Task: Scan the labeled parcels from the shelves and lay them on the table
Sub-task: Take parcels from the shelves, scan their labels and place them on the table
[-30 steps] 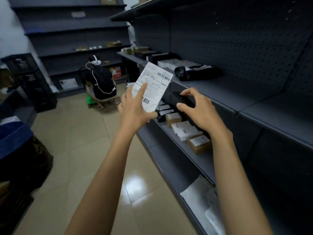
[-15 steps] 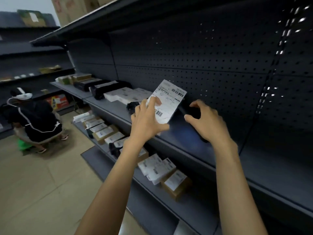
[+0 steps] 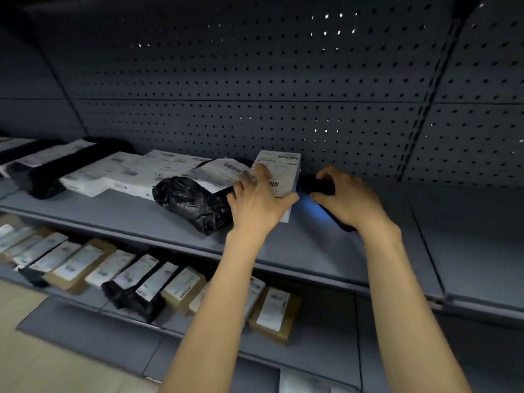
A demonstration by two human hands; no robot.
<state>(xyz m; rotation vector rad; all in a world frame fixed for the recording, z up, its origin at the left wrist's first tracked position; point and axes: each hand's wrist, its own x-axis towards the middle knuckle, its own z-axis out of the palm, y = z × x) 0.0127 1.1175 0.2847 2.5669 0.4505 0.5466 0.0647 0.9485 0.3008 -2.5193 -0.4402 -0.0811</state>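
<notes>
Labeled parcel [image 3: 284, 170] in left grip [image 3: 257, 206], right grip [image 3: 351, 202] curled round scanner [image 3: 317, 185]

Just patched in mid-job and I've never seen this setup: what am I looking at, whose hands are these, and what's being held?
No machine here: one camera on a person's head looks down at their own bare hands. The left hand holds a white parcel with a barcode label. The right hand grips a dark scanner throwing blue light on the grey shelf. Beside them lie a black bag and flat white parcels; brown boxes line the shelf below.
</notes>
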